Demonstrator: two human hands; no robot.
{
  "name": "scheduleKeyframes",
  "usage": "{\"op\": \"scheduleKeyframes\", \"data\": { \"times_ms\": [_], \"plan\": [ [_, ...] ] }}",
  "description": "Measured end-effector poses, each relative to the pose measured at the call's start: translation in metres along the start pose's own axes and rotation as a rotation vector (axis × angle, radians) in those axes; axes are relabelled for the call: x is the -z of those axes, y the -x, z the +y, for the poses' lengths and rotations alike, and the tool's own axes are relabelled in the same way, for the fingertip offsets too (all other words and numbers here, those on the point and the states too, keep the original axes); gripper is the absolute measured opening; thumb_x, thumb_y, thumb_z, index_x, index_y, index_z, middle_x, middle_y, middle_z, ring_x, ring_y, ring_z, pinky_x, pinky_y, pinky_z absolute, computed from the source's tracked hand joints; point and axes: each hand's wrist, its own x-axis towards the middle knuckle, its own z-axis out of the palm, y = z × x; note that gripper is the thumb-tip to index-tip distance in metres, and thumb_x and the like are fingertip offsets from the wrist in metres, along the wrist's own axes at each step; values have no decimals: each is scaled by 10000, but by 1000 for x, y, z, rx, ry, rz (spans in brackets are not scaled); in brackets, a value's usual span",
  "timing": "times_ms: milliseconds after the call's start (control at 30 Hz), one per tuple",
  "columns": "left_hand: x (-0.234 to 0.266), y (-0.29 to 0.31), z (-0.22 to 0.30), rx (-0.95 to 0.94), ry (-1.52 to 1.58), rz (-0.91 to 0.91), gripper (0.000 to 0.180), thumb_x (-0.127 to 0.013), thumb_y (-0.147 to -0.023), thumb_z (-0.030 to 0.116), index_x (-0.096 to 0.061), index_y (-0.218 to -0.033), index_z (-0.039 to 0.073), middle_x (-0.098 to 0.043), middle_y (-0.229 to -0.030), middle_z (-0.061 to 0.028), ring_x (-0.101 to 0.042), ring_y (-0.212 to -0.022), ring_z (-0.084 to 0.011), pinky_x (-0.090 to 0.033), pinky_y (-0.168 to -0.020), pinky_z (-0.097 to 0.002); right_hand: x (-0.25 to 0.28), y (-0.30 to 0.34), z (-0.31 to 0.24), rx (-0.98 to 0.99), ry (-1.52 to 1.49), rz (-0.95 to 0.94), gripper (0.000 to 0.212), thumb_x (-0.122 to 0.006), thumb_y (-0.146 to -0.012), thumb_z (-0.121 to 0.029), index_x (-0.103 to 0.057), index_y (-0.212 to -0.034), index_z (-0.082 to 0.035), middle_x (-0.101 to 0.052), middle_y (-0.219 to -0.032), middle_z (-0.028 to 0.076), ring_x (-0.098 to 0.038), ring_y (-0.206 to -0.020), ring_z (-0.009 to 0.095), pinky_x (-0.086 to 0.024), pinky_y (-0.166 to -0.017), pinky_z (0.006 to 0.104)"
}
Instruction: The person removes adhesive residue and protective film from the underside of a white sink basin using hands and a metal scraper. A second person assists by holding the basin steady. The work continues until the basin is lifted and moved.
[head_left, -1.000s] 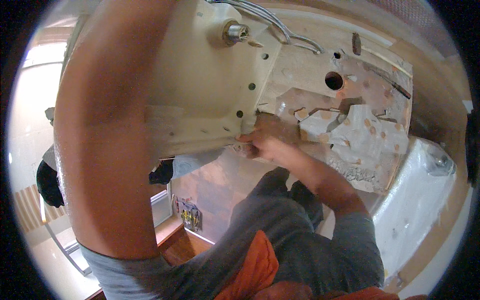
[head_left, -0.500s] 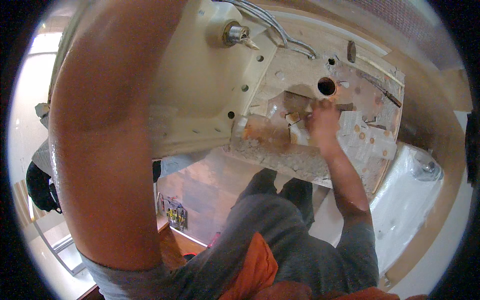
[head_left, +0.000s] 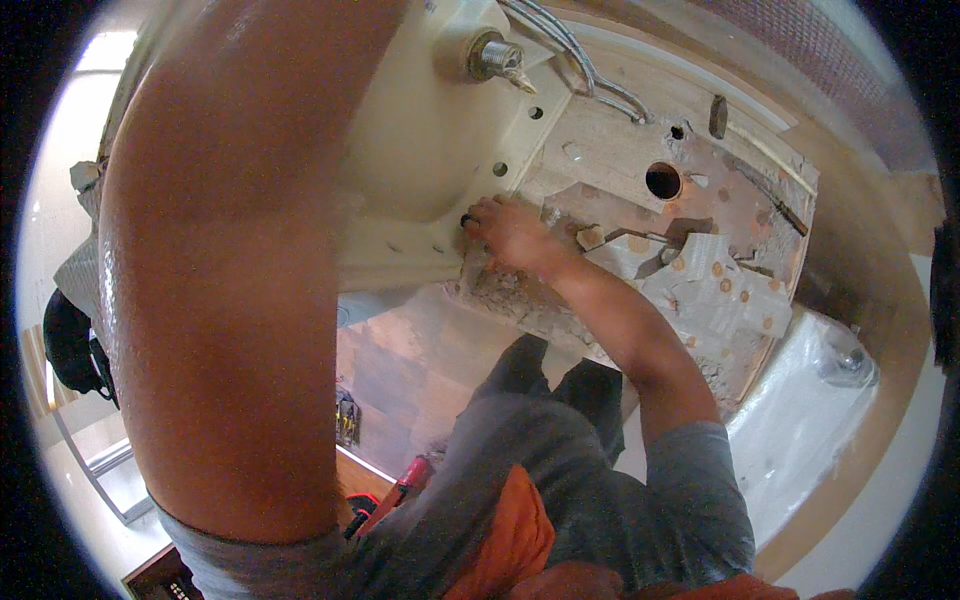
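Note:
A cream basin-like fixture [head_left: 425,170] stands tilted on the left of a dusty, broken surface. A threaded metal fitting [head_left: 497,57] juts from it, and its flange has several round holes. My right hand [head_left: 510,235] is at the fixture's near right corner, fingers bent over the flange beside the lowest hole. They appear closed on that edge, with the thumb side partly hidden. My left arm [head_left: 230,280] runs up the left side in front of the fixture, and its hand is beyond the upper edge. Beside my right forearm lie broken pale tile pieces [head_left: 705,265].
Braided hoses [head_left: 570,40] run behind the fixture to the dusty surface, which has a round dark hole [head_left: 663,181]. A thin tool with a brown handle [head_left: 790,218] lies far right. A plastic-wrapped white item [head_left: 800,410] is at right. A red-handled tool [head_left: 405,485] sits low near my leg.
My right hand has moved left from the broken pieces near the round hole to the fixture's corner. The view has shifted slightly, and more of the red-handled tool shows.

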Motion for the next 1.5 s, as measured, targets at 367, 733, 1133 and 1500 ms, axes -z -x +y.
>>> {"op": "scheduleKeyframes", "data": {
  "times_ms": [367, 733, 1133, 1500],
  "plan": [
    [-13, -7, -2, 5, 57, 30, 272, -540, -1017, 225, -791, -1122, 221, -756, -1191, -1, -636, -1182, -182, -411, -1015, -398, -12, -26, -17, 249, 267, -100, 266, -706, -829, -292, -705, -1034, -122, -683, -1030, 48, -644, -1082, 245, -477, -985, 372],
    [-24, -4, -11, 12, 92, -73, 261, -551, -1020, 232, -788, -1124, 197, -744, -1218, -21, -626, -1203, -206, -408, -1039, -415, -59, -4, -22, 172, 359, -15, 176, -650, -816, -278, -701, -937, -160, -661, -956, 27, -645, -1026, 230, -482, -920, 378],
    [-28, -6, -10, -8, 82, -99, 256, -562, -1002, 239, -793, -1106, 200, -741, -1206, -30, -616, -1203, -197, -405, -1032, -401, -57, 71, -57, 61, 325, 266, 151, -622, -802, -222, -695, -907, -141, -641, -898, 42, -631, -1001, 263, -514, -858, 432],
    [-30, -11, -3, 0, 88, -159, 261, -573, -1017, 254, -768, -1178, 187, -709, -1238, -19, -583, -1222, -192, -399, -1002, -371, 44, 210, -57, -568, 151, 166, 254, -717, -782, -212, -712, -1012, -105, -702, -1057, 86, -651, -1028, 317, -539, -848, 499]
  ]
}}
